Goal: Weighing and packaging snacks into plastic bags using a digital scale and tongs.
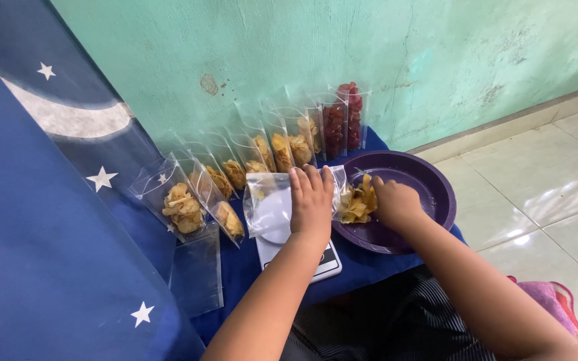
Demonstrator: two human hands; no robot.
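My left hand (311, 200) grips a clear plastic pouch (269, 204) that lies on a small white kitchen scale (316, 264), holding its mouth toward the right. My right hand (396, 202) rests in a purple plate (436, 194), fingers closed on yellow chips (357, 200) at the pouch's mouth. A few chips sit inside the pouch's far corner.
A row of several clear pouches filled with yellow chips (182, 207) leans along the green wall, ending in two pouches of red chips (341, 124). An empty pouch (199, 274) lies on the blue starred cloth (48, 254). White floor tiles (550, 180) lie to the right.
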